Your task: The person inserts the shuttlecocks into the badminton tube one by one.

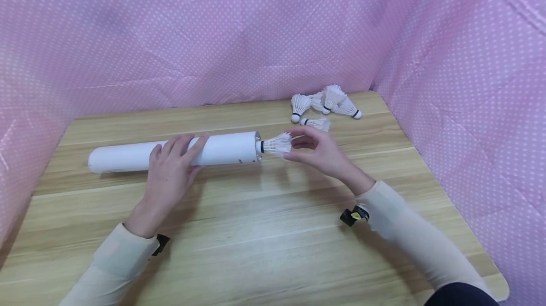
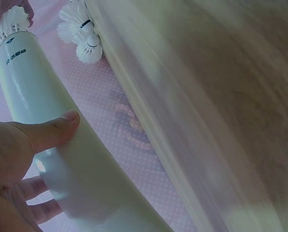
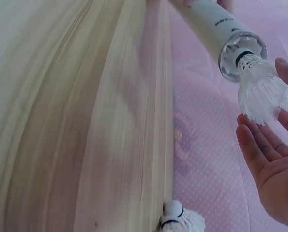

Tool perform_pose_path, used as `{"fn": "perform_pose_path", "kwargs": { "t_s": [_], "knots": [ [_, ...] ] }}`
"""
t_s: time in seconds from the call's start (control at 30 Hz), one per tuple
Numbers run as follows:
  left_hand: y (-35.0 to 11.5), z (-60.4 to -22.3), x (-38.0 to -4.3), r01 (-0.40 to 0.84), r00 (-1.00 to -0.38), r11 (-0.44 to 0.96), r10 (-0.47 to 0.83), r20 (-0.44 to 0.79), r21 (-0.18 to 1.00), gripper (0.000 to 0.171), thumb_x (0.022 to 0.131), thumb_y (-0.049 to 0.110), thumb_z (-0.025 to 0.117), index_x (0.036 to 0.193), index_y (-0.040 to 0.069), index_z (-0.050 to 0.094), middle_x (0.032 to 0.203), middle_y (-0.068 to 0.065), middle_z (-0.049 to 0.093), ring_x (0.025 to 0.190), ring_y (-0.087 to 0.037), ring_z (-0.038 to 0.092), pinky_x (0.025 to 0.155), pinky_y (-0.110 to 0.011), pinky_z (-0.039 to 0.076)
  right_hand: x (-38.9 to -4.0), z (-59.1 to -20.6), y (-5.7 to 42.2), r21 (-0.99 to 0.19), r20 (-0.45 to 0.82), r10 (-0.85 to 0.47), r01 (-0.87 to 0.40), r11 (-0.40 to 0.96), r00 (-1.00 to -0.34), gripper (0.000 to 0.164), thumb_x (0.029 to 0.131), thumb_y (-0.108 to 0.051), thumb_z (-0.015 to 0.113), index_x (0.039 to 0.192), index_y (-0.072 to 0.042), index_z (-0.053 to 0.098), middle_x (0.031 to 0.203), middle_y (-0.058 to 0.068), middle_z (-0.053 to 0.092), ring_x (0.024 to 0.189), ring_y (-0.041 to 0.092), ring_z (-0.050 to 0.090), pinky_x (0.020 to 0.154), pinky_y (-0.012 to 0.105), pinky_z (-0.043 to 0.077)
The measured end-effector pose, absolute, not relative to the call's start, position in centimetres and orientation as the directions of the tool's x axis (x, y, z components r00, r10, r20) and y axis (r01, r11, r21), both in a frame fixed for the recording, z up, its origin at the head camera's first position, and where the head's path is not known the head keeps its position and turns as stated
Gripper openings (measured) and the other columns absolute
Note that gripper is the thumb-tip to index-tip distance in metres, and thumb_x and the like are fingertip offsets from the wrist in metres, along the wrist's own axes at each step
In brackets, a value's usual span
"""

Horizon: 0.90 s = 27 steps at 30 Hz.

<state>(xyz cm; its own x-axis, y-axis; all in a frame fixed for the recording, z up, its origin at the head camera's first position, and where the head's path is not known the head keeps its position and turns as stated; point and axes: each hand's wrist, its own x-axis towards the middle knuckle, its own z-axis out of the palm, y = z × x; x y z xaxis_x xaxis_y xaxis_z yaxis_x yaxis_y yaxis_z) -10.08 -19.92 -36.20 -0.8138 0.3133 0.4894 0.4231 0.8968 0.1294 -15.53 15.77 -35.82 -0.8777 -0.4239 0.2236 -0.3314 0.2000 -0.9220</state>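
Observation:
A long white shuttlecock tube [image 1: 230,148] lies across the table with its open end to the right. My left hand [image 1: 167,180] grips it near the middle; in the left wrist view the thumb [image 2: 56,129] lies over the tube wall. At the open end is a white shuttlecock [image 1: 278,145], its cork just inside the mouth and its feather skirt outside. My right hand [image 1: 320,153] holds the skirt's edge between thumb and fingers. From the right wrist view, the shuttlecock [image 3: 262,92] points cork first into the tube mouth [image 3: 229,60].
Several loose shuttlecocks [image 1: 332,98] lie in a group at the back right of the wooden table [image 1: 256,235]. One shuttlecock [image 1: 316,123] lies on its side just behind my right hand. Pink dotted cloth [image 1: 239,36] hangs behind the table and along its sides.

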Motion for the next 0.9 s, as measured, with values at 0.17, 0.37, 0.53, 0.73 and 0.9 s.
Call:
{"fn": "perform_pose_path", "kwargs": {
  "t_s": [0.17,0.37,0.53,0.73,0.9],
  "knots": [
    [-19.8,-36.3,-10.2,0.429,-0.807,0.895,0.319,0.497,0.122,0.085,0.069,0.005,0.091,0.144,0.021,0.054,0.134,-0.018,0.056,0.124,-0.042,0.05,0.095,-0.073,0.035,-15.6,-35.7,14.6,-0.917,0.246,-0.436,-0.354,0.186,-0.866,0.049,0.081,-0.005,0.084,0.125,-0.001,0.064,0.119,0.011,0.065,0.105,0.025,0.066,0.094,0.036,0.053],
    [-19.5,-36.2,-10.1,0.429,-0.807,0.895,0.321,0.495,0.12,0.086,0.069,0.005,0.091,0.145,0.021,0.053,0.134,-0.018,0.055,0.125,-0.042,0.05,0.096,-0.073,0.035,-15.5,-35.9,13.5,-0.914,0.253,-0.446,-0.362,0.18,-0.859,0.051,0.08,-0.007,0.085,0.126,-0.002,0.064,0.12,0.009,0.065,0.105,0.024,0.066,0.094,0.035,0.053],
    [-19.3,-36.2,-10.0,0.432,-0.807,0.894,0.323,0.494,0.121,0.085,0.07,0.005,0.09,0.145,0.021,0.054,0.133,-0.018,0.056,0.124,-0.042,0.05,0.096,-0.073,0.035,-15.4,-36.1,12.8,-0.916,0.268,-0.443,-0.369,0.159,-0.856,0.051,0.078,-0.005,0.086,0.124,-0.001,0.064,0.119,0.01,0.064,0.104,0.025,0.066,0.093,0.037,0.054],
    [-19.1,-36.1,-10.0,0.435,-0.806,0.893,0.328,0.493,0.117,0.085,0.071,0.005,0.09,0.145,0.021,0.053,0.133,-0.018,0.056,0.124,-0.042,0.049,0.096,-0.072,0.035,-15.2,-36.0,12.1,-0.91,0.263,-0.437,-0.372,0.184,-0.86,0.057,0.076,-0.002,0.087,0.127,0.003,0.062,0.122,0.015,0.064,0.105,0.03,0.065,0.095,0.04,0.053],
    [-19.2,-36.1,-10.1,0.432,-0.803,0.894,0.321,0.502,0.12,0.084,0.07,0.005,0.091,0.144,0.02,0.054,0.133,-0.018,0.056,0.124,-0.042,0.05,0.096,-0.073,0.035,-15.2,-36.0,12.3,-0.892,0.285,-0.441,-0.404,0.204,-0.851,0.065,0.075,-0.006,0.088,0.133,-0.001,0.059,0.129,0.012,0.062,0.113,0.028,0.063,0.099,0.042,0.051]
  ]
}}
